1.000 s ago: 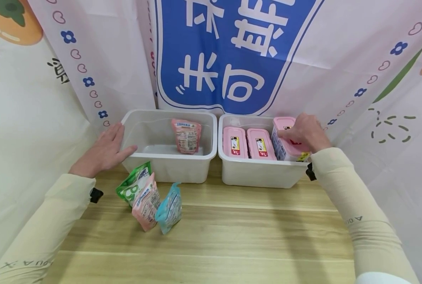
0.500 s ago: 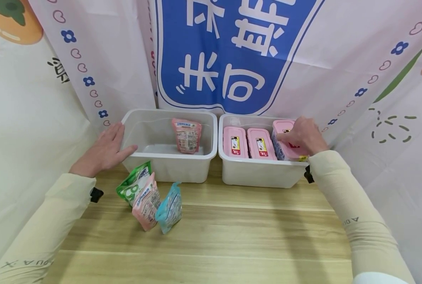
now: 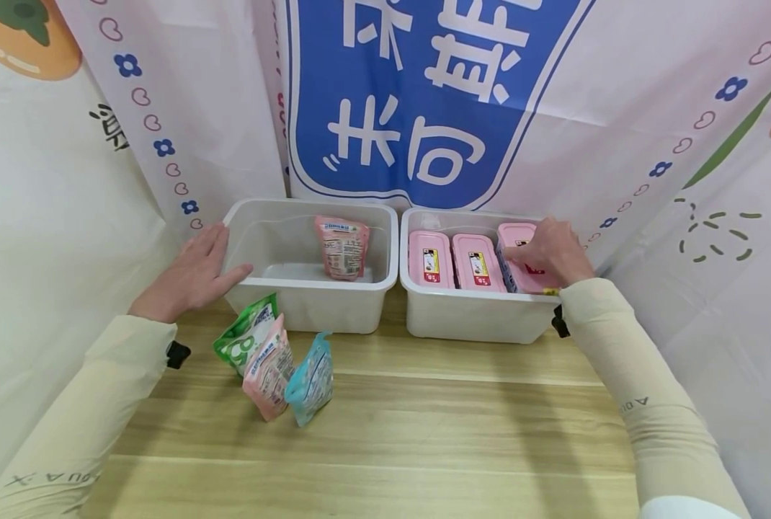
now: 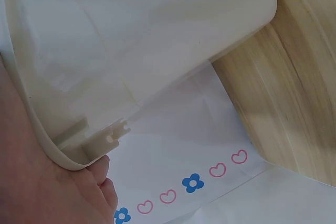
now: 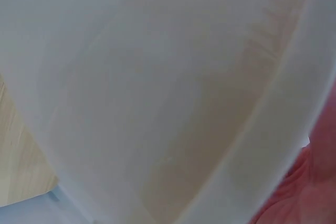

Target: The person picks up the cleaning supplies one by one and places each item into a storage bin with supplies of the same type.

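Note:
My left hand (image 3: 191,274) rests on the left end of a white plastic bin (image 3: 308,310), fingers straight along the rim. In the left wrist view that hand (image 4: 42,166) lies against the bin's rim. Inside the bin stands a pink pouch (image 3: 343,249). My right hand (image 3: 557,252) grips a pink-lidded box (image 3: 515,232) at the right end of a second white bin (image 3: 476,317). Two more pink-lidded boxes, a left one (image 3: 431,259) and a middle one (image 3: 479,263), stand beside it. The bin wall (image 5: 131,103) fills most of the right wrist view.
On the wooden table (image 3: 424,440), before the left bin, stand a green-and-white pouch (image 3: 243,339), a pink pouch (image 3: 270,371) and a blue pouch (image 3: 312,382). Printed cloth (image 3: 217,94) hangs behind and at both sides.
My right hand has lowered the pink-lidded box deeper into the right bin, its lid now nearly level with the other two. The left hand has kept its place.

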The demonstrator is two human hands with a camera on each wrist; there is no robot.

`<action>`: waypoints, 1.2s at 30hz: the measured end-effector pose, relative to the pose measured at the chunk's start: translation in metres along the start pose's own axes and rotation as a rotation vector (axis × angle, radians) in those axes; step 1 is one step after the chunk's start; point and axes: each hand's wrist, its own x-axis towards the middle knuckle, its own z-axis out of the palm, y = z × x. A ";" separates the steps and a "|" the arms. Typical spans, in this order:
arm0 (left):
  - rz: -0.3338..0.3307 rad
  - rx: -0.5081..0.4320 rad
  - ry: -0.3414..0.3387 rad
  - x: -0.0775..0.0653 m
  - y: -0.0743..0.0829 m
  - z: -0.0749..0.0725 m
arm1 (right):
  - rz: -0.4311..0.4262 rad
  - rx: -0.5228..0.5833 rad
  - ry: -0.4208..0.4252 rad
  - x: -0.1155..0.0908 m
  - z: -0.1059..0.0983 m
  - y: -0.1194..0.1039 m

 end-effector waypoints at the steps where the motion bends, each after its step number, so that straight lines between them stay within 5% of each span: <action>1: 0.001 -0.001 0.000 0.000 0.000 0.000 | 0.002 0.006 0.002 0.000 0.001 0.000; 36: -0.001 0.007 -0.015 0.001 -0.001 0.000 | 0.016 0.023 0.030 0.010 0.030 0.010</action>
